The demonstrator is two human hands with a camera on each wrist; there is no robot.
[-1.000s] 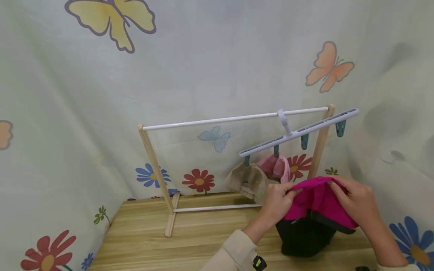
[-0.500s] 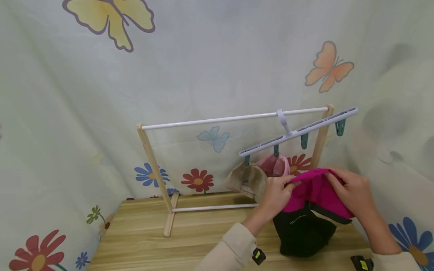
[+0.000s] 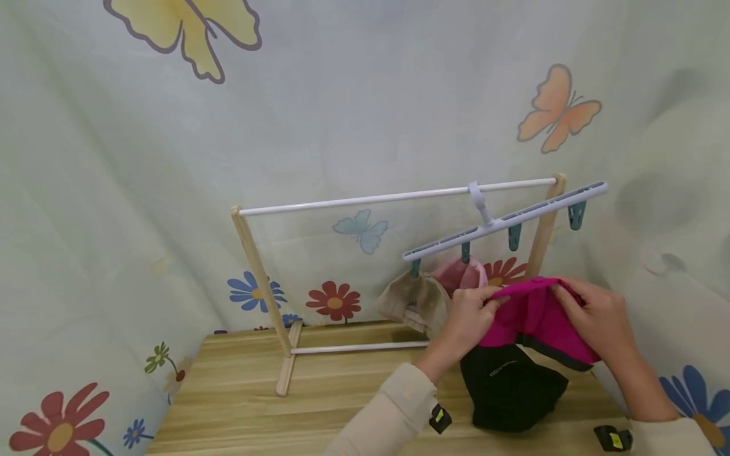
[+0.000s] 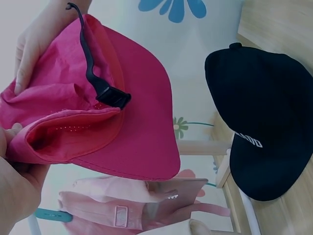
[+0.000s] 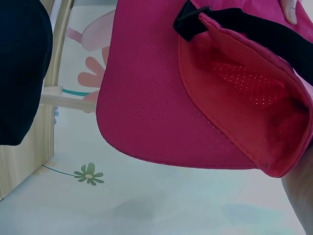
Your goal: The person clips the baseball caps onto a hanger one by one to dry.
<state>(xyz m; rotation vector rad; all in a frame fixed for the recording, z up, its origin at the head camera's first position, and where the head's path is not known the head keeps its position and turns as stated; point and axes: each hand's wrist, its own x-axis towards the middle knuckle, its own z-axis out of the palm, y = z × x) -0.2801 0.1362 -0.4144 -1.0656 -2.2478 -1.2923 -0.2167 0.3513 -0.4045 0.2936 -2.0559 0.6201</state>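
Both hands hold a magenta cap [image 3: 533, 310] in front of the hanger's right half. My left hand [image 3: 469, 320] pinches one side of its crown and my right hand [image 3: 599, 320] grips the other. In the left wrist view its brim, a black strap with a buckle [image 4: 113, 97] and the red inside show. Below it, a black cap [image 3: 513, 392] with pale lettering lies on the table. Beyond my left hand, a beige cap [image 3: 419, 301] and a pink cap [image 3: 462, 276] hang from green clips on a pale hanger [image 3: 445, 244].
The hanger hooks over the white top bar [image 3: 353, 201] of a wooden rack [image 3: 259, 278] and tilts up to the right. Two bare green clips [image 3: 576, 216] hang on its right half. A printed curtain surrounds the wood-grain table [image 3: 228, 392].
Both hands have risen a little with the magenta cap, uncovering more of the black cap below. The hanger and its hanging caps stay put.
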